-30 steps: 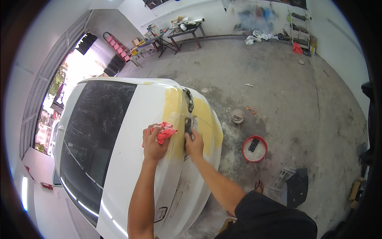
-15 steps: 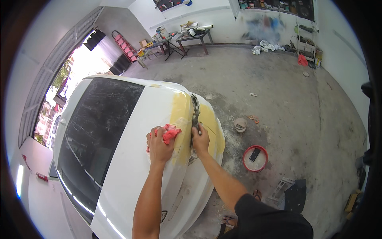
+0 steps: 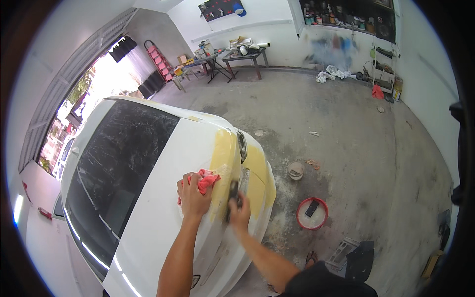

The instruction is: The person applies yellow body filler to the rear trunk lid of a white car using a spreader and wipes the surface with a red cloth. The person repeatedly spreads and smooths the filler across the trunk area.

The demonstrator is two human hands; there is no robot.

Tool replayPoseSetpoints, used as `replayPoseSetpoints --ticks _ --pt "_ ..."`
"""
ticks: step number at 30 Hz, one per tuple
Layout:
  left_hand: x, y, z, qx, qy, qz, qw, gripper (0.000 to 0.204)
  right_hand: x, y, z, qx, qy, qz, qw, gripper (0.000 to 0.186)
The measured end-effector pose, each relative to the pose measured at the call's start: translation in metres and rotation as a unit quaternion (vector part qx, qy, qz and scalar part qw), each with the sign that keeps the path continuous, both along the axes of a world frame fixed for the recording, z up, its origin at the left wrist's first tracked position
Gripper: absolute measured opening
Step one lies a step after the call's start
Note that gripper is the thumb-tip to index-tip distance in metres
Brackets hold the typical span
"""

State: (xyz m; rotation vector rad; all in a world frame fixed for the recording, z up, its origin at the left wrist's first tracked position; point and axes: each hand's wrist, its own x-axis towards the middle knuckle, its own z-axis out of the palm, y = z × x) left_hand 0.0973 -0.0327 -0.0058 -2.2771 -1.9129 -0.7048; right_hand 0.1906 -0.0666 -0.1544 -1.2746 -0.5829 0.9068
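Observation:
A white car [image 3: 143, 213] fills the lower left, with yellow patches [image 3: 221, 148] along its rear corner and a dark rear window [image 3: 121, 143]. My left hand [image 3: 194, 198] grips a crumpled red cloth [image 3: 209, 180], resting on the rear lid beside the yellow area. Just right of it, my right hand [image 3: 240, 210], slightly blurred, is closed round a dark block [image 3: 232, 193] at the seam between the patched panels. A dark opening [image 3: 241, 146] shows farther along that corner.
Right of the car on the concrete floor stand a red-rimmed bucket [image 3: 320, 222] with a dark block, a round container [image 3: 295, 171], a grey step [image 3: 341, 257] and a black panel [image 3: 361, 260]. Cluttered tables [image 3: 245, 55], a rack [image 3: 383, 69] and an open doorway [image 3: 84, 94] are farther back.
My right hand with the block has moved back toward me along the seam after reaching farther forward. My left hand stays on the cloth. The view has tilted, shifting the scene downward.

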Motion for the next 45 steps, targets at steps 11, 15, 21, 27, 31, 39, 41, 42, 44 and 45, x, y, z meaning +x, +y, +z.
replayPoseSetpoints --ticks 11,15,21,27,31,39,41,42,44,45 --pt "0.002 0.001 -0.001 0.033 0.001 -0.016 0.999 0.036 0.005 0.039 -0.021 0.032 -0.083 -0.047 0.995 0.051" --pt "0.004 0.002 -0.001 0.032 -0.006 -0.018 0.999 0.036 0.018 0.057 -0.02 0.034 -0.067 -0.052 0.996 0.049" --pt "0.006 0.005 -0.003 0.045 -0.002 -0.029 0.999 0.035 0.054 0.092 -0.008 0.03 -0.037 -0.003 0.999 0.045" --pt "0.007 0.004 -0.001 0.031 -0.011 -0.02 0.999 0.034 0.072 0.107 0.013 0.013 0.002 0.03 0.999 0.046" --pt "0.007 0.006 0.001 0.036 -0.004 -0.023 0.999 0.034 0.076 0.116 0.015 0.037 -0.019 0.025 0.999 0.047" --pt "0.006 0.004 0.005 0.043 -0.003 -0.032 0.999 0.034 0.079 0.121 0.005 0.015 0.052 0.056 0.997 0.05" --pt "0.006 0.004 0.004 0.043 -0.004 -0.021 0.999 0.034 0.074 0.114 0.0 0.022 0.033 0.062 0.997 0.05" --pt "0.006 0.004 0.005 0.048 -0.008 -0.026 0.998 0.034 0.068 0.104 -0.004 0.02 0.03 0.073 0.997 0.051" --pt "0.005 0.005 0.006 0.051 -0.009 -0.037 0.998 0.034 0.069 0.102 -0.002 -0.031 0.033 0.122 0.992 0.054" --pt "0.005 0.006 0.008 0.053 -0.008 -0.043 0.998 0.034 0.071 0.11 0.0 -0.008 0.075 0.106 0.992 0.054"
